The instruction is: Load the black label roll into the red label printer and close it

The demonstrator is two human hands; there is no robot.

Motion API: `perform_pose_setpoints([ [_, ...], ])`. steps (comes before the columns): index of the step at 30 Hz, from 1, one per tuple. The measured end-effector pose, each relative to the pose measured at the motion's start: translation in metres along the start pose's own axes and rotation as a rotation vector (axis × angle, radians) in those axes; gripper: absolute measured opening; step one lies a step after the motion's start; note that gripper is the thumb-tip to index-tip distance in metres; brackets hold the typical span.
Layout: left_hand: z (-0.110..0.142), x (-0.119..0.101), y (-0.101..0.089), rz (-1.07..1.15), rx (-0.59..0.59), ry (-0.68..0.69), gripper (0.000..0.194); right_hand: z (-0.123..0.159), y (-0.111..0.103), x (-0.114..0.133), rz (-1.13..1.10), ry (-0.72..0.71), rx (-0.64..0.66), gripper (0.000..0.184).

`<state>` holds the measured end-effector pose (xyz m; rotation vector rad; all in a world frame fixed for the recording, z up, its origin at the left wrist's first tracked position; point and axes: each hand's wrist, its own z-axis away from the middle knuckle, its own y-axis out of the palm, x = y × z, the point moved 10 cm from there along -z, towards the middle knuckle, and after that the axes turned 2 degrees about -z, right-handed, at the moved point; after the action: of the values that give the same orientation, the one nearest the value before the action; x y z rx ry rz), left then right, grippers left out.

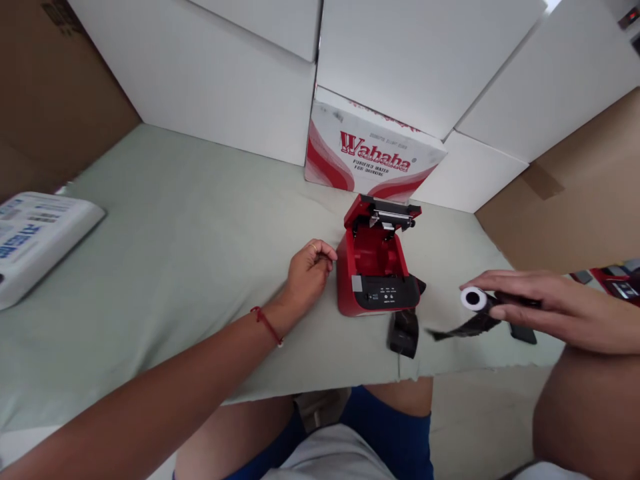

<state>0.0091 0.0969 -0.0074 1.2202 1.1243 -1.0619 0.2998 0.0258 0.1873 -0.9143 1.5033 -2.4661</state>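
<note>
A small red and black printer (pixel 377 267) sits on the cloth with its lid (pixel 383 212) raised, and its inside bay holds no roll. Beside its left wall is my left hand (pixel 311 270), fingers loosely curled with nothing visible in them; the fingertips are at the wall, and whether they press on it I cannot tell. To the right, my right hand (pixel 525 300) grips a small roll (pixel 473 299) with a white end and dark core, held above the cloth. A dark strip (pixel 463 330) trails leftward from it. A curled black strip (pixel 404 332) lies against the printer's front right.
Behind the printer stands a Wahaha water carton (pixel 370 150) against stacked white boxes (pixel 210 73). A white device (pixel 45 240) lies far left. At the right are a dark flat object (pixel 523 333) and red items (pixel 617 280). The cloth-covered table's (pixel 175 220) front edge is near my legs.
</note>
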Motion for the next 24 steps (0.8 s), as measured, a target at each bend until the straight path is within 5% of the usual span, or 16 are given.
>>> perform_pose_setpoints([
  [2, 0.000, 0.001, 0.002, -0.010, 0.016, 0.001, 0.018, -0.020, 0.000, 0.046, -0.022, -0.129, 0.001, 0.038],
  [5, 0.000, -0.002, 0.005, -0.048, 0.035, 0.031, 0.018, -0.065, 0.013, 0.075, 0.077, -0.150, -0.077, 0.037],
  [7, 0.005, -0.016, 0.002, -0.121, 0.008, 0.135, 0.018, -0.094, 0.028, 0.076, 0.184, -0.077, -0.090, 0.035],
  [10, 0.028, -0.056, 0.003, -0.299, -0.024, 0.463, 0.027, -0.125, 0.045, 0.070, 0.320, 0.055, -0.066, 0.031],
  [15, 0.099, -0.098, 0.039, -0.515, 0.193, 1.057, 0.069, -0.150, 0.056, 0.067, 0.422, 0.147, 0.052, 0.022],
  [19, 0.117, -0.099, 0.050, -0.612, 0.191, 1.179, 0.072, -0.163, 0.065, 0.068, 0.393, 0.101, 0.169, 0.020],
  [24, 0.119, -0.105, 0.050, -0.641, 0.137, 1.226, 0.037, -0.169, 0.075, 0.067, 0.405, 0.076, 0.221, 0.022],
])
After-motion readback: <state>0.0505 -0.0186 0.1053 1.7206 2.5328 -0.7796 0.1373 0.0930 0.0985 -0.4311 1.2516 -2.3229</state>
